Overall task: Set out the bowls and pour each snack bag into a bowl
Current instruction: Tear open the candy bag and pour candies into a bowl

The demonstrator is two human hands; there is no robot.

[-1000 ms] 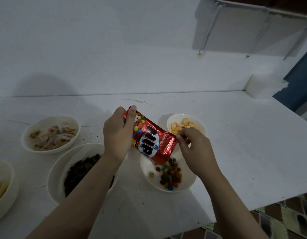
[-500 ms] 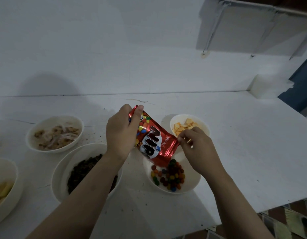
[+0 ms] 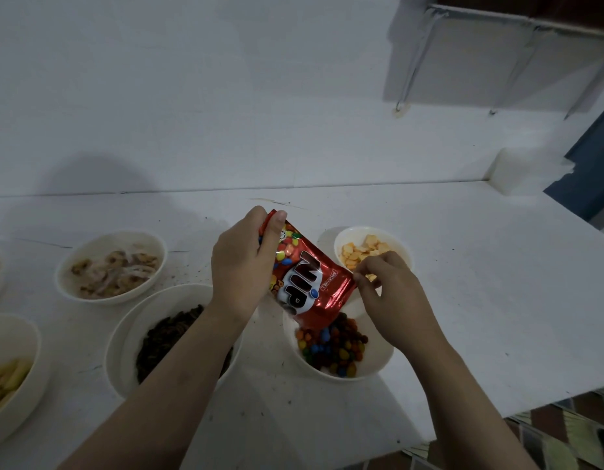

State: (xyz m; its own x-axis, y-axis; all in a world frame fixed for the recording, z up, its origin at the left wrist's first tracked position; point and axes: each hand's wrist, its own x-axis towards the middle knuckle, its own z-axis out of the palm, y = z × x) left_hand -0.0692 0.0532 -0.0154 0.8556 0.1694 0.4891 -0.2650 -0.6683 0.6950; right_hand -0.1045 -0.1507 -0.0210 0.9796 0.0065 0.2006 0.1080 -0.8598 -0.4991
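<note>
white table (image 3: 463,300) | left grip (image 3: 241,266) grasps candy bag (image 3: 307,283) | right grip (image 3: 392,300) pinches bag edge | over bowl (image 3: 378,364)

The light was dim and cool, turning the white painted wall (image 3: 226,96) and white tabletop (image 3: 480,283) bluish grey. My head threw a soft shadow on the wall at left. Glare streaked the glossy red foil candy bag (image 3: 314,283) I held. The wide lens bent the table's edges, and the corners were slightly soft.
</note>
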